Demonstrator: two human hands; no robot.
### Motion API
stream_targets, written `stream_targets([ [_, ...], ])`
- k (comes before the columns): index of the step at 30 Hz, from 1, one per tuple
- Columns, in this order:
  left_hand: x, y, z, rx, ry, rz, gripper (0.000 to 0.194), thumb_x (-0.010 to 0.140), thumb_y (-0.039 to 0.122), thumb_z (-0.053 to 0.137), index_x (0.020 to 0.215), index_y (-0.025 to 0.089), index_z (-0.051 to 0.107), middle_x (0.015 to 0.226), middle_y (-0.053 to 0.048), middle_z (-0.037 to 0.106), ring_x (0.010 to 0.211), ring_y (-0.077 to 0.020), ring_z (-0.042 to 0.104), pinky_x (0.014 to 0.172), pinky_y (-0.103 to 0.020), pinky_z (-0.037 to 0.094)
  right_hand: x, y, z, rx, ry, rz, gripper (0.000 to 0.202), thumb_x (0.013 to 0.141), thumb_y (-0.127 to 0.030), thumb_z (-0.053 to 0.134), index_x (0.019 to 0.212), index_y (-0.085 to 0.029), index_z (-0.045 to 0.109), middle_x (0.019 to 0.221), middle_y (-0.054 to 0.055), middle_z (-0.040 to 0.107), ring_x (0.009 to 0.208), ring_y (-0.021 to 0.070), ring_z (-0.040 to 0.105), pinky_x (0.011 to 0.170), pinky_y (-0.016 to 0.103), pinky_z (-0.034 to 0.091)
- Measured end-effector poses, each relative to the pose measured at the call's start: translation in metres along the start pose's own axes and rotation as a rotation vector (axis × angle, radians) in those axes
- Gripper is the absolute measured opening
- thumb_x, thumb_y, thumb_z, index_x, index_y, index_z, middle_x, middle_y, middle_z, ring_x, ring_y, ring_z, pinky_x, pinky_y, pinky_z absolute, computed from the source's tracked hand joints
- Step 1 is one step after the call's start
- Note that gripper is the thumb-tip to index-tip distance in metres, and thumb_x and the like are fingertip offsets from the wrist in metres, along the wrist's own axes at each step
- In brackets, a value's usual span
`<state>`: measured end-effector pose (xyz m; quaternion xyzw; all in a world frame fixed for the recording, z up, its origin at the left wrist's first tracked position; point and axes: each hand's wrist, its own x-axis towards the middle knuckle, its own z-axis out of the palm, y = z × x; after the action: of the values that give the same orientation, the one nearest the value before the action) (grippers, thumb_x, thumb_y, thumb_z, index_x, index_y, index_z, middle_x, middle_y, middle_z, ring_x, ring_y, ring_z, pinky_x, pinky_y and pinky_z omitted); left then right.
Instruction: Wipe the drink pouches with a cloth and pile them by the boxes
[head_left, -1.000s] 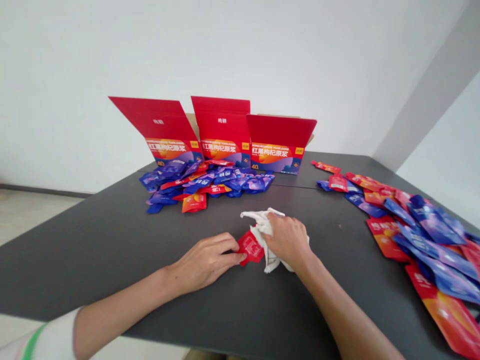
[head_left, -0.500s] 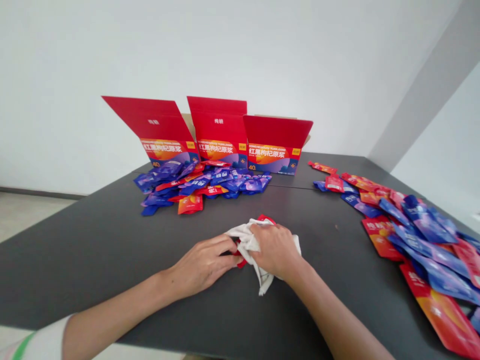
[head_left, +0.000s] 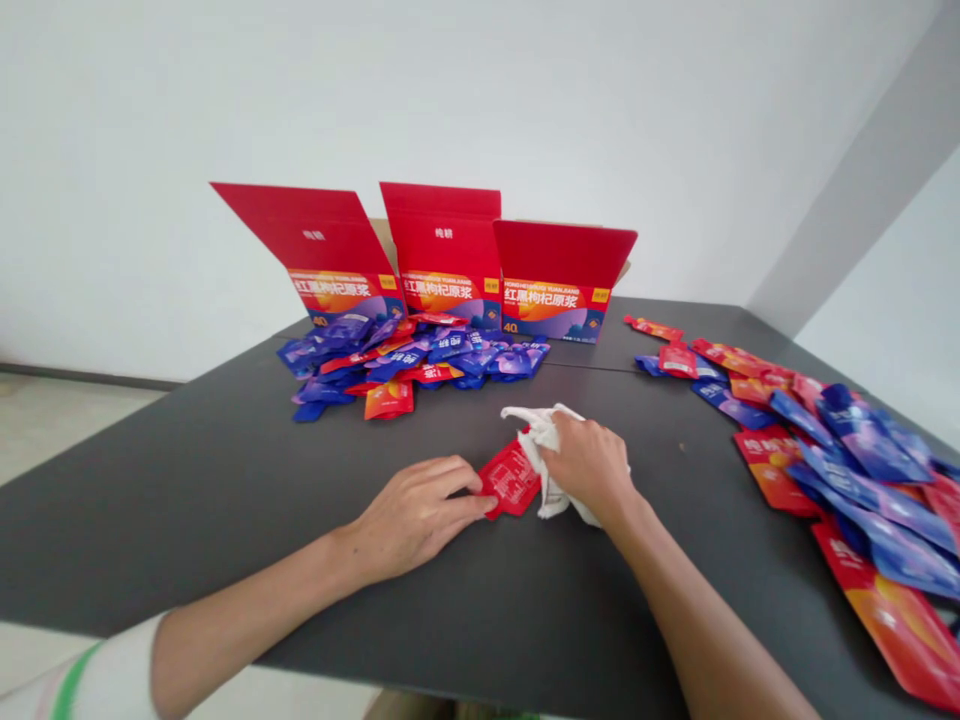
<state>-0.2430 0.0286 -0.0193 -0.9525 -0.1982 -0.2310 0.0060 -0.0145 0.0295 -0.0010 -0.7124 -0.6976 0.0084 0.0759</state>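
Observation:
A red pouch [head_left: 508, 480] with white print lies on the dark table between my hands. My left hand [head_left: 426, 510] pinches its left end between thumb and fingers. In my right hand [head_left: 589, 458] is a bunched white cloth [head_left: 551, 495], which covers the right end of the pouch. The fingertips of my right hand are hidden against the cloth.
Three red boxes [head_left: 559, 298] with raised lids stand at the back. Before them is a heap of blue and red pouches [head_left: 450, 347]. More pouches [head_left: 862, 500] lie piled along the right side of the dark grey table [head_left: 360, 625].
My right hand has slid the cloth rightward, uncovering most of the red pouch's printed face. My left hand keeps its pinch on the left end.

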Motion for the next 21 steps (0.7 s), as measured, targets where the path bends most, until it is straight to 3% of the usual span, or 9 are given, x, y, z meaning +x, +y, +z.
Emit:
stream_targets([
  [3, -0.002, 0.003, -0.006, -0.012, 0.209, -0.083, 0.013, 0.088, 0.02, 0.052, 0.096, 0.019, 0.063, 0.087, -0.004, 0.066, 0.081, -0.0139, 0.06, 0.076, -0.025, 0.046, 0.008, 0.023, -0.007, 0.052, -0.007, 0.2, 0.034, 0.084, -0.041, 0.039, 0.103, -0.02, 0.058, 0.092, 0.012, 0.066, 0.085, 0.0275, 0.062, 0.066, 0.032, 0.041],
  [5, -0.003, 0.006, -0.011, -0.064, 0.302, -0.249, 0.009, 0.088, 0.02, 0.051, 0.09, 0.017, 0.059, 0.078, -0.001, 0.065, 0.073, -0.0117, 0.061, 0.071, -0.023, 0.046, 0.009, 0.03, -0.015, 0.147, 0.036, 0.249, 0.035, 0.084, -0.044, 0.038, 0.101, -0.021, 0.058, 0.089, 0.011, 0.066, 0.083, 0.0262, 0.062, 0.063, 0.03, 0.039],
  [7, -0.001, 0.008, -0.015, -0.186, 0.303, -0.469, 0.012, 0.091, 0.023, 0.046, 0.083, 0.017, 0.054, 0.067, 0.002, 0.063, 0.062, -0.0099, 0.059, 0.064, -0.021, 0.044, 0.005, 0.026, -0.022, 0.265, 0.11, 0.192, 0.034, 0.086, -0.043, 0.036, 0.1, -0.021, 0.058, 0.086, 0.008, 0.066, 0.079, 0.0227, 0.062, 0.061, 0.026, 0.038],
  [10, 0.004, 0.008, -0.015, -0.464, 0.234, -0.688, 0.02, 0.093, 0.032, 0.039, 0.08, 0.019, 0.046, 0.064, 0.003, 0.062, 0.057, -0.0103, 0.059, 0.06, -0.021, 0.045, -0.005, 0.001, -0.02, 0.381, 0.154, -0.019, 0.03, 0.086, -0.041, 0.038, 0.102, -0.022, 0.055, 0.082, 0.004, 0.066, 0.073, 0.0176, 0.061, 0.06, 0.023, 0.036],
  [13, 0.008, 0.004, -0.007, -0.681, 0.093, -0.765, 0.022, 0.093, 0.037, 0.036, 0.083, 0.019, 0.043, 0.064, 0.003, 0.063, 0.052, -0.0112, 0.06, 0.056, -0.022, 0.045, -0.015, -0.028, -0.008, 0.301, 0.1, -0.195, 0.028, 0.08, -0.04, 0.048, 0.101, -0.022, 0.054, 0.085, 0.004, 0.066, 0.075, 0.0184, 0.061, 0.062, 0.024, 0.037],
  [15, 0.008, 0.002, -0.001, -0.71, -0.031, -0.782, 0.023, 0.093, 0.039, 0.035, 0.084, 0.019, 0.043, 0.06, 0.004, 0.061, 0.044, -0.0102, 0.056, 0.049, -0.021, 0.041, -0.016, -0.038, 0.0, 0.198, 0.057, -0.245, 0.027, 0.076, -0.039, 0.053, 0.098, -0.024, 0.055, 0.087, 0.004, 0.066, 0.078, 0.0203, 0.061, 0.068, 0.027, 0.039],
  [18, 0.009, 0.003, 0.002, -0.614, -0.159, -0.768, 0.023, 0.093, 0.038, 0.034, 0.081, 0.02, 0.043, 0.056, 0.007, 0.059, 0.037, -0.0082, 0.048, 0.043, -0.019, 0.034, -0.011, -0.033, 0.004, 0.084, 0.028, -0.143, 0.025, 0.079, -0.04, 0.051, 0.096, -0.024, 0.056, 0.086, 0.005, 0.066, 0.08, 0.0216, 0.062, 0.074, 0.031, 0.04],
  [21, 0.012, 0.004, -0.002, -0.483, -0.19, -0.713, 0.021, 0.092, 0.034, 0.034, 0.078, 0.021, 0.043, 0.055, 0.007, 0.059, 0.042, -0.0089, 0.049, 0.048, -0.019, 0.033, -0.006, -0.02, 0.002, 0.012, 0.058, 0.041, 0.028, 0.084, -0.043, 0.043, 0.095, -0.021, 0.057, 0.083, 0.008, 0.066, 0.079, 0.0225, 0.063, 0.073, 0.033, 0.04],
])
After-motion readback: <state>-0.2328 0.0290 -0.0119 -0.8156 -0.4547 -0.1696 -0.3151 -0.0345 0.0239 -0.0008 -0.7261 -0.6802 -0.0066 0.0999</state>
